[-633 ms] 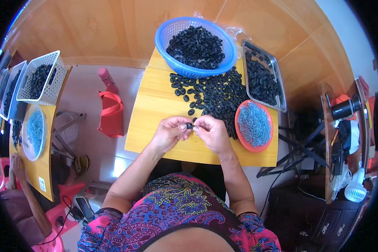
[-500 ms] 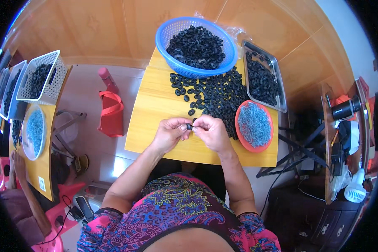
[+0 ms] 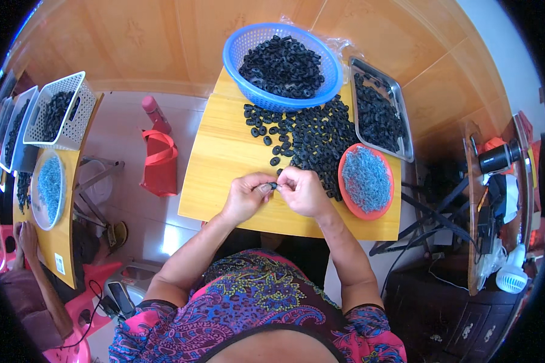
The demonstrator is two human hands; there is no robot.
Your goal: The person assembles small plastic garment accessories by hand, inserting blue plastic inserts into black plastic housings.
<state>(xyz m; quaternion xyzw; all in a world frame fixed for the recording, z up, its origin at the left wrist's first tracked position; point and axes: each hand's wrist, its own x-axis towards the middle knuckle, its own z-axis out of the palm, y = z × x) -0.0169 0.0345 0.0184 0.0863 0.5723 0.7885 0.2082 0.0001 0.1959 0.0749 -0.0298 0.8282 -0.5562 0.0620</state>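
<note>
Close together above the near half of the yellow table [image 3: 206,181], both my hands work on one small black ring-like part [image 3: 274,186]. My left hand [image 3: 245,196] pinches it between thumb and fingers. From the other side, my right hand [image 3: 304,190] meets it with thumb and fingertips pressed together; whatever lies in that pinch is too small to make out. Just beyond the hands spreads a pile of loose black parts [image 3: 315,142]. To the right of my right hand stands an orange-red plate [image 3: 345,196] heaped with tiny blue-grey pieces [image 3: 366,180].
A blue basket [image 3: 229,57] of black parts stands at the far edge, with a metal tray [image 3: 409,142] of more at its right. On the left are a red bag [image 3: 161,166] and another table [image 3: 69,230], where a person's hands [image 3: 27,239] rest. A white fan [image 3: 513,272] sits far right.
Both hands stay together at the black part, with only slight shifts. My right hand has turned a little and its fingertips are closer to the left ones. The other person's hands moved slightly.
</note>
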